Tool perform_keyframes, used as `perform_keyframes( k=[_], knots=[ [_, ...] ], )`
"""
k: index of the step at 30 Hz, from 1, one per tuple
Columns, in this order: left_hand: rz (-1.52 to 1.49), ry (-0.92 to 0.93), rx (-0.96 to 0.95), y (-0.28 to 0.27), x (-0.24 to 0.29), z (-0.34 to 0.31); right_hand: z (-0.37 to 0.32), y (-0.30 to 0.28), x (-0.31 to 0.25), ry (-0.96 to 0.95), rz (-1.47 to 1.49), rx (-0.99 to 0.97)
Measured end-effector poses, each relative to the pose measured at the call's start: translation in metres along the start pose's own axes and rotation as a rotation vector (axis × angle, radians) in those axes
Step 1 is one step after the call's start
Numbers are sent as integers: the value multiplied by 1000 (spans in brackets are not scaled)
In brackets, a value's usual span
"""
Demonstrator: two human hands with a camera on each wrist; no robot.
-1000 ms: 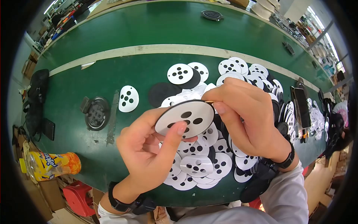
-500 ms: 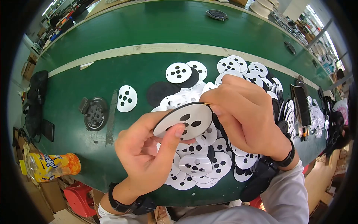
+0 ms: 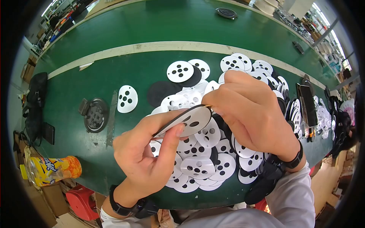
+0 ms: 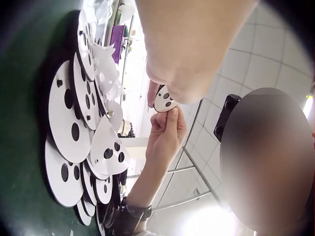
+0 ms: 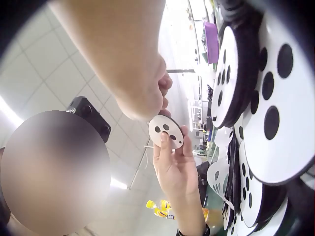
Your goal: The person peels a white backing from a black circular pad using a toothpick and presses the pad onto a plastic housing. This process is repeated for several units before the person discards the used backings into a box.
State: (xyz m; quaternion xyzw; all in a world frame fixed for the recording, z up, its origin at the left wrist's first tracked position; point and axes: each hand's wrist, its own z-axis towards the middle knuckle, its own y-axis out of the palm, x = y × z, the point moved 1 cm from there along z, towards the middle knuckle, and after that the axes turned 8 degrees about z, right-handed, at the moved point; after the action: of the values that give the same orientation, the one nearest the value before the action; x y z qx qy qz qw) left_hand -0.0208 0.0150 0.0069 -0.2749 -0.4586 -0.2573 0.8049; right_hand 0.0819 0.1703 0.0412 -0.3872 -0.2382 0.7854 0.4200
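Observation:
My left hand (image 3: pixel 146 152) grips a round white disc (image 3: pixel 200 116) with a black edge and black dots, its thumb lying on the white face. The disc is held tilted above a pile. At its upper right rim, my right hand (image 3: pixel 253 114) pinches the edge between thumb and forefinger. A thin yellowish sliver shows at these fingertips, too small to name. The right wrist view shows the disc (image 5: pixel 157 123) in the left fingers, thumb across its face. In the left wrist view, the disc (image 4: pixel 164 104) is partly hidden behind the near hand.
Many similar discs (image 3: pixel 224 167) and crumpled white sheets (image 3: pixel 184 99) lie piled under and beyond my hands. One white disc (image 3: pixel 127 98) lies apart at left, near a round black plastic part (image 3: pixel 96 115). A yellow-labelled bottle (image 3: pixel 53 170) stands beyond the left table edge.
The left hand has tilted the disc so its white face shows narrower. Both hands have shifted slightly left in view, the right still pinching at the rim.

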Motion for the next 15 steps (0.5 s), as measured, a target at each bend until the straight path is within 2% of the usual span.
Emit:
perform_keyframes(
  k=[4, 9, 12, 15],
  knots=[
    [133, 44, 0, -1, 0, 1, -2, 2, 4, -49, -101, -40],
    [179, 43, -69, 3, 2, 0, 0, 7, -1, -16, -22, -24],
    [159, -15, -45, 6, 0, -3, 2, 10, -13, -27, -116, -21],
    [78, -79, -113, 7, 1, -5, 5, 12, -14, -72, -247, 52]
  ],
)
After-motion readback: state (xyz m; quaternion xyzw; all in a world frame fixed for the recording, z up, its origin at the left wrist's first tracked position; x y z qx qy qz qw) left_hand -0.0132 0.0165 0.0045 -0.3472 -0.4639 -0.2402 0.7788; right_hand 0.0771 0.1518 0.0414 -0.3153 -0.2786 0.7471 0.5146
